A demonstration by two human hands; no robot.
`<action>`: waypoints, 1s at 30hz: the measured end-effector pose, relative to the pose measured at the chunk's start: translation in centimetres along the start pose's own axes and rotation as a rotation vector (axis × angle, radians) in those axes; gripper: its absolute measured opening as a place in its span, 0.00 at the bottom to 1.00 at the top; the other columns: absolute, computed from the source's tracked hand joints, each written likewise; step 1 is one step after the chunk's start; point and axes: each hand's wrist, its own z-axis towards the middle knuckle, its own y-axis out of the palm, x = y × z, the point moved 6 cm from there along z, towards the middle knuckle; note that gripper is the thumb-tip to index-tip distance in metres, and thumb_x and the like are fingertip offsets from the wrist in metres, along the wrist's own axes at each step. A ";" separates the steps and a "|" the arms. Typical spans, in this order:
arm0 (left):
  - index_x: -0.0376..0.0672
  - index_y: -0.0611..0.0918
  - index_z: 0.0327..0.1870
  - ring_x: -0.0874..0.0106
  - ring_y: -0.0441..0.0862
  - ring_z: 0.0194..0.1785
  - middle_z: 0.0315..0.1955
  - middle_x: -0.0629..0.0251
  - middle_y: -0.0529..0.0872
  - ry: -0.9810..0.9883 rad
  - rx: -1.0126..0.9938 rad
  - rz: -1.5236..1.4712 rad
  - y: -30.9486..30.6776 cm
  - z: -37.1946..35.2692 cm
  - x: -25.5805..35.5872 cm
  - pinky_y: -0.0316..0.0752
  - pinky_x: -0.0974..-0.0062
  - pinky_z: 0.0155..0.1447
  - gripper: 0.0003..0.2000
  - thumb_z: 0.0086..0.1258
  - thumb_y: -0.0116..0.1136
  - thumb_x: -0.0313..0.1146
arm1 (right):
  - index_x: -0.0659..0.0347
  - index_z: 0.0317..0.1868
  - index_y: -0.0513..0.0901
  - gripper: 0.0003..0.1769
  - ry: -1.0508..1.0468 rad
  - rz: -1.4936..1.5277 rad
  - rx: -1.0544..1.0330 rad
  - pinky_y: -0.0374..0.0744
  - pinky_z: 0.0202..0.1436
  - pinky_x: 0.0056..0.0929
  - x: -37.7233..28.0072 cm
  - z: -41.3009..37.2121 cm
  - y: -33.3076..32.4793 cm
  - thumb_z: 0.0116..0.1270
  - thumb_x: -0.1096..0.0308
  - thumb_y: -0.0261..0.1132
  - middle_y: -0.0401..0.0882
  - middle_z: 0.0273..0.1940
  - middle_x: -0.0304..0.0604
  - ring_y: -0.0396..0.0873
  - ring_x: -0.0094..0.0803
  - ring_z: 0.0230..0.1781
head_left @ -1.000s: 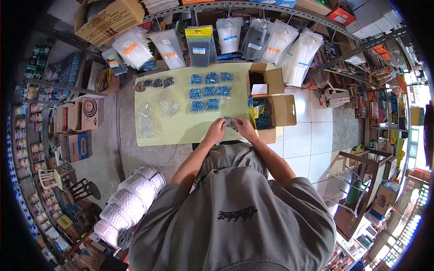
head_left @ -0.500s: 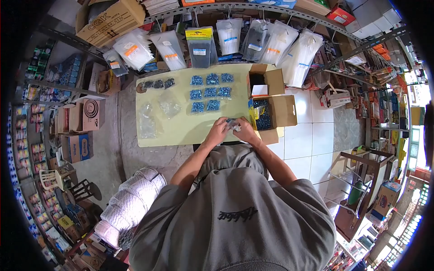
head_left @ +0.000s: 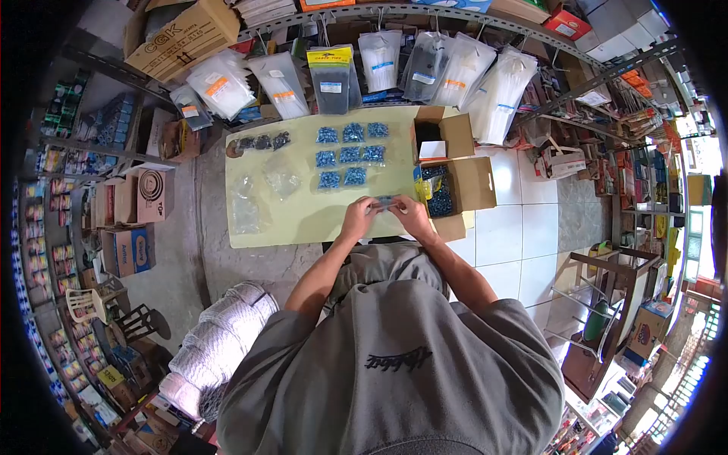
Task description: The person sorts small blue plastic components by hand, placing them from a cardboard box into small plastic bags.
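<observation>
Grip: left hand [head_left: 358,220] and right hand [head_left: 413,214] are both pinching shut on small plastic bag [head_left: 384,202] between them | bag is sitting over pale green table [head_left: 303,220] | filled blue packets [head_left: 353,155] are lying beyond | open cardboard box [head_left: 478,186] is standing just right.

Item: small clear plastic bag [head_left: 384,202] — blue pieces inside, too small to tell apart. Held stretched crosswise between left hand [head_left: 358,220] and right hand [head_left: 413,214], one end pinched by each hand's fingertips — middle span free.
</observation>
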 end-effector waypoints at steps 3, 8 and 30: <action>0.37 0.85 0.39 0.58 0.86 0.40 0.33 0.57 0.87 -0.015 0.052 -0.043 -0.9 0.4 0.2 0.80 0.67 0.48 0.06 0.62 0.66 0.24 | 0.65 0.44 0.82 0.13 -0.016 0.089 0.100 0.81 0.42 0.34 -0.3 0.3 -0.8 0.61 0.71 0.73 0.86 0.36 0.51 0.86 0.40 0.37; 0.38 0.83 0.47 0.63 0.87 0.42 0.40 0.57 0.89 0.053 0.037 -0.043 -1.1 0.1 -0.2 0.80 0.70 0.48 0.11 0.65 0.65 0.25 | 0.67 0.43 0.81 0.12 -0.117 -0.019 0.039 0.80 0.38 0.38 -0.3 0.2 -0.3 0.63 0.70 0.72 0.85 0.36 0.53 0.85 0.46 0.36; 0.36 0.82 0.37 0.54 0.85 0.35 0.30 0.51 0.86 -0.194 0.158 0.175 1.4 -2.2 -3.3 0.77 0.56 0.41 0.12 0.71 0.59 0.38 | 0.71 0.32 0.85 0.19 0.335 0.061 -0.153 0.77 0.30 0.33 6.4 0.4 3.5 0.69 0.58 0.68 0.84 0.23 0.48 0.82 0.30 0.23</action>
